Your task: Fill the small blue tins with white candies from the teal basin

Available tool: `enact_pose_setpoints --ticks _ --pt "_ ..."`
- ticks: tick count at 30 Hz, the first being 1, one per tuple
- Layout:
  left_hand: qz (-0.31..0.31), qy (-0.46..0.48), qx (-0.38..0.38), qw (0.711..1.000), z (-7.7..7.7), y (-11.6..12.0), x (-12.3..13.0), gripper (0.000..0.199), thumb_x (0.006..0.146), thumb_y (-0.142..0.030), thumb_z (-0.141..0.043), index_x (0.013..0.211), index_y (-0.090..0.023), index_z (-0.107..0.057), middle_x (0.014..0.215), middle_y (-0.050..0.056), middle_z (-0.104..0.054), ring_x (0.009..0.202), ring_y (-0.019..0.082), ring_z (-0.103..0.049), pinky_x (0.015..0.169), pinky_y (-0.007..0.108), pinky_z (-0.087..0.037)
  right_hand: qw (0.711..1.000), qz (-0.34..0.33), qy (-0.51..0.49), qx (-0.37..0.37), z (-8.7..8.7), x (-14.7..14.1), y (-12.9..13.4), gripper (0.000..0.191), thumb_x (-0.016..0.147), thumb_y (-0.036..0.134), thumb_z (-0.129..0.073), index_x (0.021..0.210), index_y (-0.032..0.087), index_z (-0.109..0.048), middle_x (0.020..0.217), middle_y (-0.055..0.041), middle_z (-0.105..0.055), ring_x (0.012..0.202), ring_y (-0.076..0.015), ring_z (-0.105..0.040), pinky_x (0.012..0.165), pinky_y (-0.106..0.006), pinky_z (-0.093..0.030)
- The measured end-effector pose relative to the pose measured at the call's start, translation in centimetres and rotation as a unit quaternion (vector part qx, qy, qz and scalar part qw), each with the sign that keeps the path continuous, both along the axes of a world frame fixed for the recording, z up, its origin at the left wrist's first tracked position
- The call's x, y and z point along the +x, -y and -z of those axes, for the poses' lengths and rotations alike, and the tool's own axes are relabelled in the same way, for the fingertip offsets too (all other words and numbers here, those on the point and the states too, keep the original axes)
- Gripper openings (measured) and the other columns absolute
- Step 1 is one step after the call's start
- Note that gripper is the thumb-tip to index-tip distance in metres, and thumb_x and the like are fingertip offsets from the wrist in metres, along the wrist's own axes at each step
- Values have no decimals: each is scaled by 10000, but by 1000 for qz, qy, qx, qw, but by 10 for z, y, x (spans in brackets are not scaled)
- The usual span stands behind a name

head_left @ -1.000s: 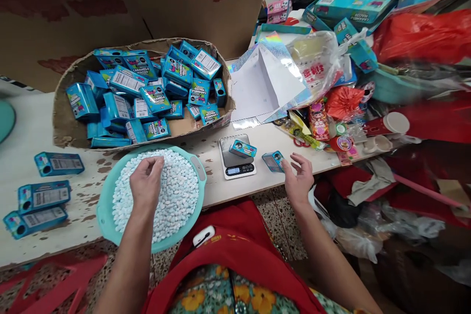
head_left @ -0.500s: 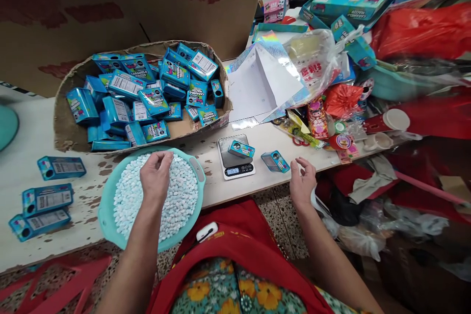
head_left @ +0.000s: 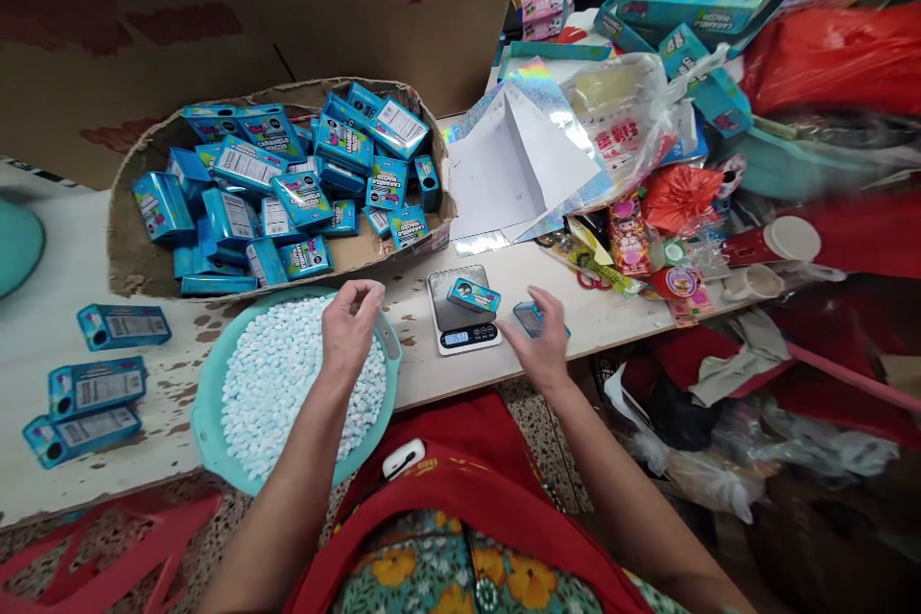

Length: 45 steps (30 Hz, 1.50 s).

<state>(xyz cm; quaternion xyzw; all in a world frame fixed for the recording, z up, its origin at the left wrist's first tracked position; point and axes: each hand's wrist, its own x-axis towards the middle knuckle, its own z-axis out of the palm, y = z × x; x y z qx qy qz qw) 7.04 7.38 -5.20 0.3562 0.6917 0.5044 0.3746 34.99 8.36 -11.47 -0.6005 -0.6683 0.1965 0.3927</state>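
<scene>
My left hand (head_left: 350, 326) is pinched closed over the right side of a turquoise basin (head_left: 208, 432) full of small pale candies (head_left: 280, 384). Whatever its fingertips hold is too small to make out. A blue candy box (head_left: 475, 295) with a round hole in its end lies on a small digital scale (head_left: 464, 312) with a lit display. My right hand (head_left: 543, 341) has thumb and fingers spread between the scale and a second blue box (head_left: 529, 317), which it partly covers. I cannot tell whether it touches that box.
A cut-down cardboard tray (head_left: 360, 278) heaped with blue boxes stands behind the basin. Three more blue boxes, one of them the front box (head_left: 82, 435), lie at the left. White paper (head_left: 489, 182), a plastic bag (head_left: 619, 115), wrapped sweets and paper cups (head_left: 791, 238) crowd the right side.
My left hand has moved right across the basin, still pinched. My right hand has swung left from beyond the second box to over it, close to the scale.
</scene>
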Motion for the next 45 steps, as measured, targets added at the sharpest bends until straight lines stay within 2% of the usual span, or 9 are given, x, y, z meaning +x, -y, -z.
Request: enact_pose_setpoints --ticks 5,13,22,27,33,36,40,42,45 --pt "-43 110 -11 993 8 14 -4 227 712 -364 -689 788 -152 -666 811 44 -663 739 137 -621 723 240 -468 990 -58 -83 -100 -1 -58 -28 407 733 431 -691 1025 169 -585 947 -58 -646 903 -219 -604 821 -384 -488" --pt "-107 450 53 885 -42 52 -16 527 873 -596 -401 1044 -168 -656 1185 120 -617 1119 194 -565 894 285 -456 952 -305 -14 -1 -103 -139 3 327 749 360 -722 1041 254 -623 942 -41 -649 890 -226 -598 795 -371 -455" --pt "-218 560 80 795 -38 88 -53 341 898 -405 -467 952 -126 -655 1004 112 -655 971 172 -612 808 258 -484 925 -375 60 13 -106 -202 28 311 768 399 -699 1023 234 -631 853 -36 -631 826 -228 -580 731 -357 -422" --pt "-191 443 116 868 -31 102 -59 247 692 -120 -668 938 -133 -652 997 73 -662 947 158 -611 858 252 -458 925 -376 43 -16 -105 -218 37 315 753 390 -718 1005 220 -635 857 -39 -633 807 -221 -580 727 -351 -437" --pt "-159 188 43 968 -18 120 -88 347 766 -174 -576 1112 -178 -590 1246 104 -567 1218 236 -482 1047 403 -343 934 -339 -66 -91 -104 -212 41 349 716 356 -760 1018 233 -637 934 -28 -643 866 -204 -600 776 -332 -462" --pt "-21 -6 22 1000 -37 125 -96 560 751 -113 -557 1287 -262 -493 1408 58 -434 1326 233 -354 1077 410 -305 940 -308 -113 -94 -107 -211 44 364 705 361 -767 1022 237 -638 955 -30 -635 887 -207 -599 794 -342 -468" --pt "152 -91 43 983 -74 119 -95 454 743 -174 -645 1180 -273 -573 1207 40 -590 1117 218 -540 943 343 -431 920 -343 -167 -92 -107 -211 48 414 708 391 -758 1068 248 -611 998 -42 -619 935 -216 -594 831 -363 -481" --pt "96 -140 38 985 -87 120 -105 387 710 -267 -714 1082 -251 -610 1036 34 -641 955 207 -594 843 325 -473 928 -308 -195 -76 -100 -196 43 528 720 434 -732 1178 255 -540 1128 -70 -575 1040 -235 -566 879 -390 -477" --pt "-125 -264 15 956 -86 133 -152 449 641 -395 -765 1030 -231 -613 925 30 -629 842 208 -586 805 364 -489 980 -151 -128 -18 -74 -142 28 657 750 501 -661 1303 240 -422 1307 -113 -455 1215 -274 -446 975 -471 -411"
